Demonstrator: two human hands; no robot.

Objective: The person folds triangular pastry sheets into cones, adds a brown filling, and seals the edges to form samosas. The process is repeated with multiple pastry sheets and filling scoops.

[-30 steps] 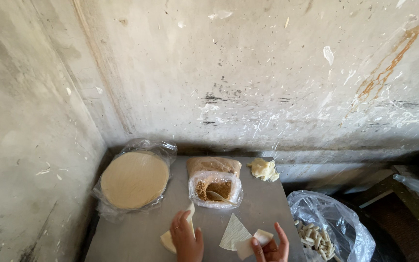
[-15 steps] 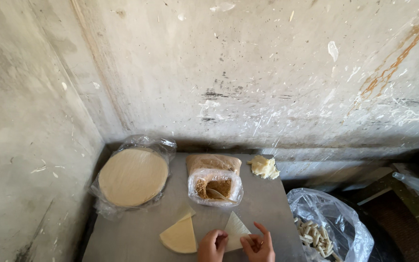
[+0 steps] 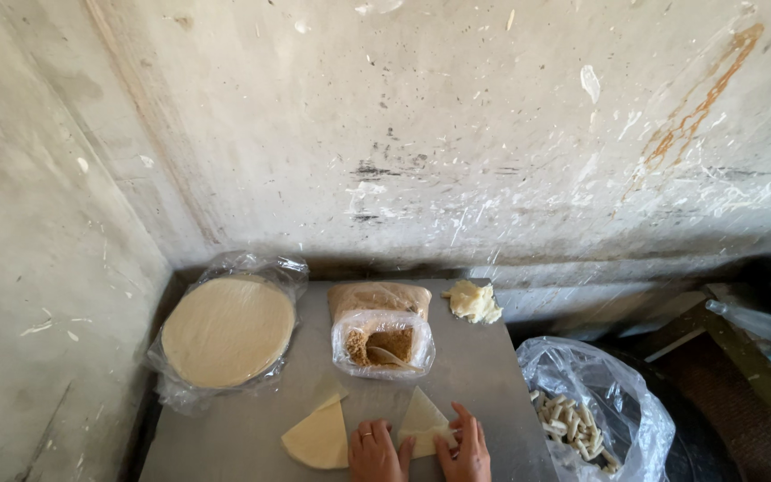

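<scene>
At the bottom edge of the head view, my left hand and my right hand press together on a pale triangular dough wrapper lying on the grey tabletop. The wrapper's near edge is folded under my fingertips. A second loose triangular wrapper lies flat just left of my left hand, untouched. Directly beyond my hands stands an open plastic bag of brown crumbly filling with a spoon in it.
A round stack of pale wrappers on clear plastic sits at the table's back left. A lump of yellowish paste lies at the back right corner. A plastic bag holding several rolled pieces sits off the table's right side. Concrete walls close in behind and on the left.
Both hands came together on the right-hand wrapper. My left hand let go of the left wrapper, which now lies flat. The camera view shifted slightly.
</scene>
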